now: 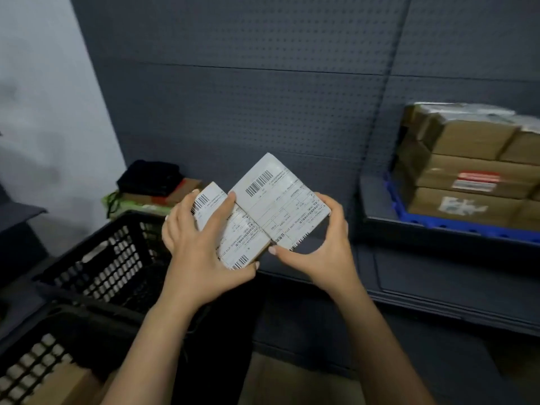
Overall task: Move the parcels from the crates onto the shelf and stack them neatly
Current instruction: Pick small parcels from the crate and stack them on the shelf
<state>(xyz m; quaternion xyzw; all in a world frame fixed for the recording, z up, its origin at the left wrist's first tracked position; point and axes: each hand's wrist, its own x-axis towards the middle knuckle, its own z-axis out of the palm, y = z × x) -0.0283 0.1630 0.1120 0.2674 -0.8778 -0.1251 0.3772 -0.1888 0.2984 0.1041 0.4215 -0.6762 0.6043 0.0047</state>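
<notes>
Gripping touching parcels: left hand (195, 247) on left parcel (244, 236), right hand (321, 252) on right parcel (277, 197), shelf stack (467, 171) at 3 o'clock

There are two hands, the left hand (198, 247) and the right hand (324, 249). There are two white parcels, the left parcel (245, 232) and the right parcel (280, 200). There are two black crates, the far crate (111, 258) and the near crate (35, 361), and one blue tray (438, 222).

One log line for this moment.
phase: carry | left hand: grips left parcel | right hand: grips right parcel | both: side by side | shelf stack: right, not reached
</notes>
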